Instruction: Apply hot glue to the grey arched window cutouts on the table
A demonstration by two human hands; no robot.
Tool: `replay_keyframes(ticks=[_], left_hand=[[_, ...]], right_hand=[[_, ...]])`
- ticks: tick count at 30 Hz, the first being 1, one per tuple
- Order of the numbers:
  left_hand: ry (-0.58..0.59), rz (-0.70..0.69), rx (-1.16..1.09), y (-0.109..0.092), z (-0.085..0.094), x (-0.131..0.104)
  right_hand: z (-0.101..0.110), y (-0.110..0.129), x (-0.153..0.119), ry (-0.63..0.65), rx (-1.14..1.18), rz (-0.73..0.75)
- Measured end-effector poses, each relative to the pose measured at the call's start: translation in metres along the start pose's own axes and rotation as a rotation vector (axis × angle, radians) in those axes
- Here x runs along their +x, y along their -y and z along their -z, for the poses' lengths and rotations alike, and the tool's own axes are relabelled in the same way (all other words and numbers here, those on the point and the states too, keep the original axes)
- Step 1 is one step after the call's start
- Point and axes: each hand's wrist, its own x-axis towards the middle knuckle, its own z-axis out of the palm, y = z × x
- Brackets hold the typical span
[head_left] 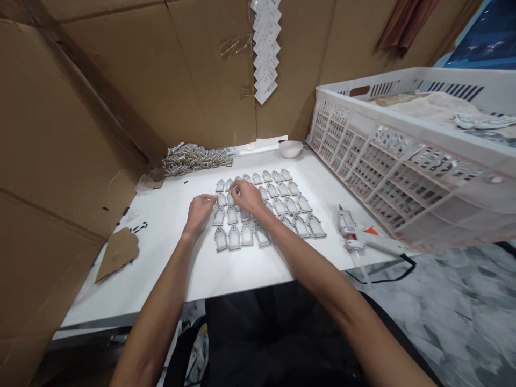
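Several small arched, window-shaped pieces [221, 239], pale inside with darker outlines, lie in rows on the white table [169, 242]. At the left edge of the rows is my left hand [198, 214], its thumb and fingers drawn together beside a piece in the second row. My right hand [247, 196] reaches over the upper left part of the rows and covers some pieces. Its fingertips are pinched close to the back row. Whatever either hand pinches is too small or too hidden to make out.
A heap of small metallic-looking pieces [195, 158] lies at the back left, and a white bowl [291, 149] at the back. On the right are a glue gun [349, 228] and a large white crate [363, 153]. Torn cardboard [119, 250] lies left; cardboard walls [201, 70] enclose the table.
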Motion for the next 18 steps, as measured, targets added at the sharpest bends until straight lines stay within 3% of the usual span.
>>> replay_keyframes(ticks=[7, 11, 14, 18], left_hand=[[0.006, -0.003, 0.012, 0.0, -0.001, 0.0], [0.021, -0.019, -0.037, 0.003, -0.003, 0.001], [0.029, -0.029, -0.049, 0.004, -0.005, 0.001], [0.017, -0.031, 0.008, -0.001, -0.003, -0.001]], right_hand=[[-0.003, -0.002, 0.003, -0.026, 0.183, -0.053], [-0.002, -0.001, 0.01, -0.04, 0.644, -0.187], [0.004, -0.001, 0.016, 0.031, 0.997, -0.336], [0.015, -0.003, 0.02, 0.12, 1.287, -0.513]])
